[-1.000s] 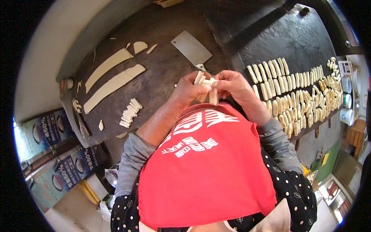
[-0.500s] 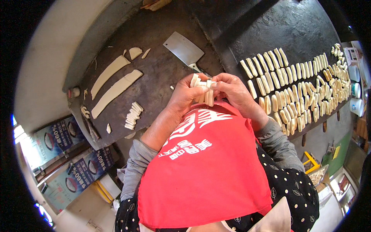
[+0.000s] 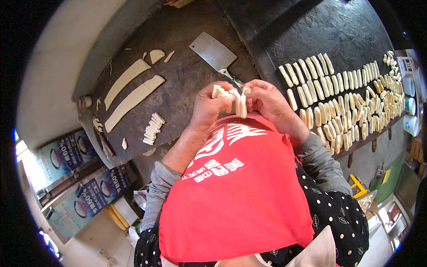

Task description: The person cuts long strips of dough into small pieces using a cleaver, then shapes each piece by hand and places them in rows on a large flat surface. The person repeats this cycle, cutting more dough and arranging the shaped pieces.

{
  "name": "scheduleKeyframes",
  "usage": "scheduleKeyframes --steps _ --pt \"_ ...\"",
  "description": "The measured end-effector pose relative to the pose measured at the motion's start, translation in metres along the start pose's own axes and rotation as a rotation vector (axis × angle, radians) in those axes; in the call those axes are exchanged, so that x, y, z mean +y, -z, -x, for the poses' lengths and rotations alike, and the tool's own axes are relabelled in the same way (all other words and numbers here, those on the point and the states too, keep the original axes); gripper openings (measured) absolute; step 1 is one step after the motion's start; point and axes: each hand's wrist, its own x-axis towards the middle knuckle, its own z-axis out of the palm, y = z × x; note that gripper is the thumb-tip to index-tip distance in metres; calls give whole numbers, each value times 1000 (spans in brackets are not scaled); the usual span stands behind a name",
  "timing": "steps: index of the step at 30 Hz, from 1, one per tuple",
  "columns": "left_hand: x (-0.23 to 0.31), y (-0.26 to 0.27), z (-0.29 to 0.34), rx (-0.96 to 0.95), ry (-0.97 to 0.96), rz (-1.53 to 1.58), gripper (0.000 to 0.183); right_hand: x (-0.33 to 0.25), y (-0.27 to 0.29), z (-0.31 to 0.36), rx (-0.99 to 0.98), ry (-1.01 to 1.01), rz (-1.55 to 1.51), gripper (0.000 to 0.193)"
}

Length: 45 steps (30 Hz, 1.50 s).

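My left hand (image 3: 211, 107) is closed around a bunch of short white dough strips (image 3: 226, 93), their ends sticking out past the fingers. Close beside it, my right hand (image 3: 266, 99) pinches one dough strip (image 3: 243, 105) at the right side of the bunch. Both hands are held in front of the red apron (image 3: 240, 187). Just beyond them lies a cleaver (image 3: 214, 51), its handle pointing toward my hands. On the dark board to the left are two long flat dough slabs (image 3: 135, 101) and a small stack of cut strips (image 3: 154, 129).
Many dough sticks (image 3: 338, 113) lie in rows on the black griddle-like surface (image 3: 329, 31) to the right, some browned. Dough scraps (image 3: 156, 55) lie at the far left. A wall (image 3: 62, 58) borders the board, and white buckets (image 3: 410, 122) stand at the far right.
My hands have drawn slightly apart. The right hand's strip now stands more separate from the bunch in the left hand. The board, cleaver and dough sticks lie as before.
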Motion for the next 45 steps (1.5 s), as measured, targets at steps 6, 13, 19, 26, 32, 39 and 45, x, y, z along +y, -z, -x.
scheduleKeyframes --steps 6,13,19,26,32,39,45 --pt "5 23 -6 -22 -238 447 29 -17 21 -2 -78 363 -290 16" --pt "4 22 2 35 -139 424 27 -142 121 53 434 580 516 12" --pt "-1 11 -1 -35 -79 378 23 -217 191 51 1022 270 1309 18" --pt "-3 11 4 13 -38 304 30 -214 234 10 837 84 1823 19" --pt "-5 17 8 11 -40 379 24 -199 229 25 1037 295 1649 25" --pt "-4 13 9 21 -29 362 23 -184 219 37 1038 183 1839 19" --pt "-2 14 9 4 -38 371 23 -180 223 28 1103 233 1803 18"
